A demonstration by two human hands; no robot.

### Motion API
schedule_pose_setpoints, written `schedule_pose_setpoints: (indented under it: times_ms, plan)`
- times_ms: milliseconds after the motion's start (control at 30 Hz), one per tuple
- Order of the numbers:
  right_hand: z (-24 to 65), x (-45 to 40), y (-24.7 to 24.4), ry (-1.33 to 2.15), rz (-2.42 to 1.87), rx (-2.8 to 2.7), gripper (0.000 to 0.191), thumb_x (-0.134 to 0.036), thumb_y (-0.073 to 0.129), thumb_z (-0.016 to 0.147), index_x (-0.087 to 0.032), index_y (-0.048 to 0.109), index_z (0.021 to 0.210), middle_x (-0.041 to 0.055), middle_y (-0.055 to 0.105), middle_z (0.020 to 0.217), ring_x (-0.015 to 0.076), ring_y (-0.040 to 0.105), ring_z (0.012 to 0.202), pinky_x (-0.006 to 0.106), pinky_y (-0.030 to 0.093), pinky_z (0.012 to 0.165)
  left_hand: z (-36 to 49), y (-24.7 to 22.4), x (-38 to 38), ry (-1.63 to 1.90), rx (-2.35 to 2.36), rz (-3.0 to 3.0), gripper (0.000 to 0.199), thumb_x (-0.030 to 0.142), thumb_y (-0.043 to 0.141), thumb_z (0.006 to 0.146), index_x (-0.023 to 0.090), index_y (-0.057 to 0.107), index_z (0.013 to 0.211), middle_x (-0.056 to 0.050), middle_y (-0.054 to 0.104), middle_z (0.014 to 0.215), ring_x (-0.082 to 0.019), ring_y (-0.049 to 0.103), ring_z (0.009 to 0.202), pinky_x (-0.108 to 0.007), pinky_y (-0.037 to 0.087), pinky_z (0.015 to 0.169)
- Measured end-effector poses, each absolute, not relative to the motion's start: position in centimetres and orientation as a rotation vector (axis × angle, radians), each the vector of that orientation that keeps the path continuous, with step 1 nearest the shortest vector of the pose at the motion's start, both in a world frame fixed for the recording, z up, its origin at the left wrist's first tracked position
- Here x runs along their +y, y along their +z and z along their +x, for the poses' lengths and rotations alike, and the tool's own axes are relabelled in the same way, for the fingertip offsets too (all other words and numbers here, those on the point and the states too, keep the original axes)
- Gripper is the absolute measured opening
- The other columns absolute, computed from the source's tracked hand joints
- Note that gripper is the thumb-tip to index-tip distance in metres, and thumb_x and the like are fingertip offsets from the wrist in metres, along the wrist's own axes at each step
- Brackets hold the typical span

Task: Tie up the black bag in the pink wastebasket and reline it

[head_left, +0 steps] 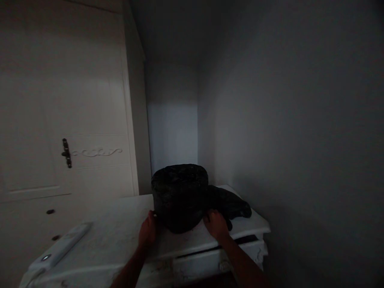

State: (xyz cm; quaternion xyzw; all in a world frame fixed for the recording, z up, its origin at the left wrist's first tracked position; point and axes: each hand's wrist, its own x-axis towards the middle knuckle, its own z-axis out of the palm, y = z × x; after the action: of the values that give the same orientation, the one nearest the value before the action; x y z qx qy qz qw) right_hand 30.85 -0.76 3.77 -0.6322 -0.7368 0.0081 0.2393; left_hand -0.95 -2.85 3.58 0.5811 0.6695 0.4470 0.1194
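Observation:
A round, bulky bundle wrapped in a black plastic bag sits on top of a white dresser. Its loose, crumpled end trails to the right over the dresser top. What the bag contains is hidden. At the bundle's lower left side, my left hand is closed with its fingertips at the plastic. My right hand has its fingers curled into the bag at the lower right, where the loose end begins. Dim light hides the fine detail of both grips.
A long white object lies along the dresser's left side. Below the top, a drawer shows a dark gap above it. A white wardrobe with a dark handle stands left; a grey wall rises right.

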Motion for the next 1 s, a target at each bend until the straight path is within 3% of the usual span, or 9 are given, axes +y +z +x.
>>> schedule_pose_setpoints:
  times_ms: [200,400,567,733,900,1000]
  plan:
    - [31.2,-0.3,3.4,0.082,-1.738,-1.973,0.036,-0.025,0.046,0.1,-0.015,0.077,0.114,0.0167,0.076,0.115,0.0276,0.07,0.113,0.032,0.048,0.095,-0.6,4.5,-3.1,1.227,2.051,1.691,0.053,0.042,0.018,0.104,0.022,0.066,0.1,-0.016,0.078,0.11,-0.03,0.074,0.107,-0.04,0.054,0.091]
    - [31.2,-0.5,3.9,0.154,-1.767,-1.917,0.033,-0.028,0.052,0.097,-0.017,0.078,0.112,0.0154,0.077,0.114,0.026,0.071,0.109,0.03,0.048,0.093,-0.4,4.9,-3.4,0.977,2.178,1.678,0.059,0.044,0.017,0.105,0.019,0.07,0.091,-0.02,0.078,0.1,-0.033,0.075,0.103,-0.039,0.052,0.086]
    - [31.3,-0.7,4.1,0.194,-1.768,-1.904,0.033,-0.031,0.052,0.097,-0.017,0.079,0.112,0.0157,0.077,0.114,0.0261,0.072,0.108,0.03,0.049,0.091,-0.3,5.2,-3.6,0.969,2.195,1.738,0.06,0.043,0.017,0.105,0.019,0.071,0.095,-0.019,0.079,0.097,-0.03,0.076,0.099,-0.036,0.052,0.082]
    - [31.3,-0.6,4.0,0.191,-1.764,-1.9,0.035,-0.035,0.052,0.097,-0.018,0.079,0.111,0.0153,0.077,0.114,0.0264,0.072,0.109,0.031,0.049,0.091,0.1,5.7,-3.8,0.977,2.224,1.659,0.069,0.049,0.012,0.104,0.019,0.071,0.085,-0.023,0.078,0.098,-0.035,0.075,0.1,-0.041,0.053,0.084]
    - [31.3,-0.6,3.9,0.193,-1.755,-1.904,0.033,-0.035,0.053,0.097,-0.019,0.08,0.109,0.0146,0.078,0.113,0.0257,0.072,0.109,0.03,0.049,0.091,0.1,5.6,-3.9,1.0,2.213,1.666,0.072,0.049,0.011,0.105,0.016,0.073,0.088,-0.024,0.078,0.096,-0.034,0.076,0.097,-0.04,0.053,0.081]
    - [31.3,-0.6,3.9,0.202,-1.763,-1.9,0.035,-0.037,0.052,0.098,-0.019,0.08,0.108,0.0149,0.078,0.113,0.026,0.073,0.107,0.03,0.05,0.089,0.0,5.5,-3.8,0.988,2.226,1.698,0.064,0.048,0.021,0.105,0.014,0.074,0.101,-0.023,0.078,0.094,-0.033,0.076,0.095,-0.038,0.053,0.08]
